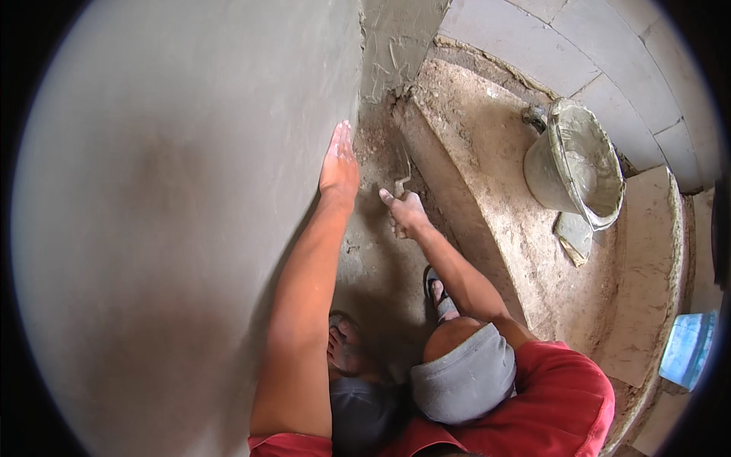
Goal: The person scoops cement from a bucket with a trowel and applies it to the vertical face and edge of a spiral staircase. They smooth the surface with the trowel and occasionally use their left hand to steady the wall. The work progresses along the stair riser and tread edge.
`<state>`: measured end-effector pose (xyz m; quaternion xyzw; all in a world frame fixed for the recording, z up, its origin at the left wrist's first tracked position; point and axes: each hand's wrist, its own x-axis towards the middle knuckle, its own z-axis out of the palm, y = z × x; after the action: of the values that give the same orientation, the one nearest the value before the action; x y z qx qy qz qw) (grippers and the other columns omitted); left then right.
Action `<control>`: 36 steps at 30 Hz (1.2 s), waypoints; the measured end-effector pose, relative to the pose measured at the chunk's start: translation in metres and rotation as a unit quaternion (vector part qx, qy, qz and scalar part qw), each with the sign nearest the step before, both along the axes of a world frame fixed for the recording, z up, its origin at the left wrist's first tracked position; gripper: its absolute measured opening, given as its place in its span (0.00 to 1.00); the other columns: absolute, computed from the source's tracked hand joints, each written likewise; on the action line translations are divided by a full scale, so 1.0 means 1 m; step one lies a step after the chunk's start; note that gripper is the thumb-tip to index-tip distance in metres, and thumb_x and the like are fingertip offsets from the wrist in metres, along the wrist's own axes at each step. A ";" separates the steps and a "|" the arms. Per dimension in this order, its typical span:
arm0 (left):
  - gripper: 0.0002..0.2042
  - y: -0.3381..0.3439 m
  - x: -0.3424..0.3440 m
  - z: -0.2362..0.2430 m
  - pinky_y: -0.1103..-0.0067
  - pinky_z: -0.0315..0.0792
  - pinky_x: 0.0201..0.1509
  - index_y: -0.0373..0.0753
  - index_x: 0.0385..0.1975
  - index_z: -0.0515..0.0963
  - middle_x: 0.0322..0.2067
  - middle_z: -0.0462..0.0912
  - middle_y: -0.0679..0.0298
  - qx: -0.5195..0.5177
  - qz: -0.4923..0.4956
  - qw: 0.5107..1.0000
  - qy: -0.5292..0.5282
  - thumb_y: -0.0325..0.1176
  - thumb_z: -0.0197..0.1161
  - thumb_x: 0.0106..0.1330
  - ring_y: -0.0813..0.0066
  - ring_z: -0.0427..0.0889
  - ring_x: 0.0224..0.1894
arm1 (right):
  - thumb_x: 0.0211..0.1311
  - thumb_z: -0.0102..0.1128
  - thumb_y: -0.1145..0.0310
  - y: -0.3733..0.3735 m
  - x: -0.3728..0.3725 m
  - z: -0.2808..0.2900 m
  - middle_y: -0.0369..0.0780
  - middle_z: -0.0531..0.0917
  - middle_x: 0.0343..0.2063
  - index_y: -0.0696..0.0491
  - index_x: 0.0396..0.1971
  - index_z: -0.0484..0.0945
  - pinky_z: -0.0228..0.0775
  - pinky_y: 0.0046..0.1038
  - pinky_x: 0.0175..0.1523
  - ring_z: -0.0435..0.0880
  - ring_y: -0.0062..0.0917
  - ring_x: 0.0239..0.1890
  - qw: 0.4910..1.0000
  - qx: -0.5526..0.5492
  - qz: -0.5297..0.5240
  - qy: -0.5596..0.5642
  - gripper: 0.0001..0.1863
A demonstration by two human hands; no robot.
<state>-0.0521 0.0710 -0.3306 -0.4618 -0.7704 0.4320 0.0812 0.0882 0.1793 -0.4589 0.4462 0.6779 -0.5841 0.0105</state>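
Observation:
My left hand lies against the smooth grey plastered wall, with its fingers stretched out toward the corner. White smears of plaster show on the fingers. In my right hand, closed round the handle, is a trowel. Its bent neck and thin blade point away from me, low beside the corner; the blade is seen nearly edge-on. Past the fingertips, a narrow strip of rough wet plaster covers the adjoining wall.
A mortar-smeared bucket stands on the dusty step at the right, beside a flat slab piece. A block wall rises behind it. The step edge runs close to my right arm. My sandalled feet are on the floor below.

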 end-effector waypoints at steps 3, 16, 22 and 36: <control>0.29 -0.001 0.004 0.002 0.53 0.28 0.87 0.29 0.78 0.57 0.83 0.47 0.53 0.009 0.003 1.000 -0.005 0.40 0.41 0.83 0.51 0.41 0.85 | 0.75 0.62 0.44 -0.003 0.001 -0.003 0.37 0.77 0.19 0.59 0.43 0.71 0.69 0.36 0.18 0.76 0.26 0.15 0.991 0.127 0.019 0.046 0.28; 0.30 -0.002 0.006 -0.004 0.54 0.28 0.87 0.28 0.79 0.54 0.83 0.47 0.52 0.010 0.001 1.000 0.005 0.40 0.40 0.83 0.52 0.42 0.85 | 0.79 0.54 0.43 -0.015 0.001 0.041 0.40 0.76 0.22 0.55 0.41 0.70 0.70 0.36 0.18 0.76 0.26 0.15 0.983 0.132 -0.006 0.125 0.26; 0.30 0.001 0.002 -0.007 0.54 0.29 0.87 0.29 0.79 0.55 0.83 0.46 0.52 0.002 0.008 1.000 -0.014 0.40 0.39 0.83 0.52 0.39 0.85 | 0.80 0.50 0.43 -0.009 -0.005 0.020 0.40 0.77 0.23 0.56 0.41 0.73 0.70 0.37 0.20 0.76 0.27 0.16 0.996 -0.034 -0.069 0.048 0.27; 0.30 -0.003 0.004 -0.004 0.52 0.28 0.86 0.28 0.78 0.56 0.83 0.46 0.49 -0.002 -0.010 1.000 -0.001 0.41 0.41 0.83 0.48 0.41 0.85 | 0.79 0.49 0.41 0.002 -0.001 0.036 0.61 0.87 0.42 0.67 0.54 0.77 0.79 0.49 0.52 0.90 0.51 0.44 0.983 0.181 0.000 -0.018 0.37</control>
<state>-0.0483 0.0682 -0.3344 -0.4698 -0.7651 0.4322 0.0841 0.0873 0.1814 -0.4229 0.4512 0.7720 -0.4439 -0.0582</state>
